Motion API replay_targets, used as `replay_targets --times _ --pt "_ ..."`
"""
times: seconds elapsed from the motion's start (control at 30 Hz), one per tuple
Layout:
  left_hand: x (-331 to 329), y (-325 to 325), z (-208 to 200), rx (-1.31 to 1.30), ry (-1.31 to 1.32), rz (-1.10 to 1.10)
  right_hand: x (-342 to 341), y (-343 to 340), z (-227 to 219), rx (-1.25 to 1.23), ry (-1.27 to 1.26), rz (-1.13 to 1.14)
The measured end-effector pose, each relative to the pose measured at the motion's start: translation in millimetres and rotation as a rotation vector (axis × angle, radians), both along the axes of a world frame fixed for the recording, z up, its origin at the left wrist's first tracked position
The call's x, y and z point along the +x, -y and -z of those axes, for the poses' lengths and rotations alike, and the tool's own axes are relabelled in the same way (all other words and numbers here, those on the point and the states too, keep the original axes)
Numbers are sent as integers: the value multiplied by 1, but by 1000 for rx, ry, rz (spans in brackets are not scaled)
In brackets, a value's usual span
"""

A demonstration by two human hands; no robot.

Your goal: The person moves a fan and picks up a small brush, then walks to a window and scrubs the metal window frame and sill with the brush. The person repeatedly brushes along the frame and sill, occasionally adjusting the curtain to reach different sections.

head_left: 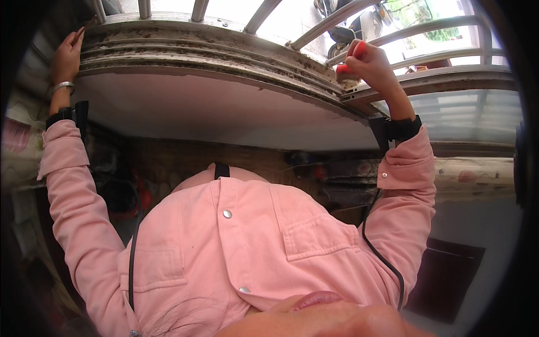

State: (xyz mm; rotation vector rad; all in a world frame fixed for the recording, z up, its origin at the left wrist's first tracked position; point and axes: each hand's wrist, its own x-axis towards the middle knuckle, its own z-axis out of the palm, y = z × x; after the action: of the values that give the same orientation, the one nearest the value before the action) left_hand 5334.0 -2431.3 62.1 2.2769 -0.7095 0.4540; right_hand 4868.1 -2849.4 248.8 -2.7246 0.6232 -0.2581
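A dirt-caked window track [213,53] with several parallel grooves runs across the upper part of the head view. At its right part, my right hand [370,64] is closed round a small brush [348,72] with a red handle. The brush's pale bristles point down at the track, near the edge of the sliding pane; whether they touch it I cannot tell. Far off at the track's left end, my left hand [67,59] is raised beside the window frame. Its fingers are pressed together at a thin, dark reddish edge or strip, which is too small to name.
Metal window bars [264,14] stand just beyond the track. A parked motorbike [353,31] shows outside. Below the track is a pale sill wall [224,106]. A glass pane [455,106] lies at the right, with patterned curtains [471,171] below it.
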Motion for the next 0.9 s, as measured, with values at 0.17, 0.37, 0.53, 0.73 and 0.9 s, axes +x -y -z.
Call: replay_targets --times 0.17,0.37,0.53,0.73,0.9 --pt "11 -6 11 -53 3 66 3 -6 -7 127 -106 -37" --pt "10 -10 16 -114 38 101 9 12 -11 -136 -250 98" --pt "7 -9 13 -33 18 81 4 11 25 -360 -434 70" --pt "7 -9 5 -56 38 75 -12 13 2 138 -1 186" --pt "-3 -3 0 10 0 -21 -14 5 3 -317 -207 120"
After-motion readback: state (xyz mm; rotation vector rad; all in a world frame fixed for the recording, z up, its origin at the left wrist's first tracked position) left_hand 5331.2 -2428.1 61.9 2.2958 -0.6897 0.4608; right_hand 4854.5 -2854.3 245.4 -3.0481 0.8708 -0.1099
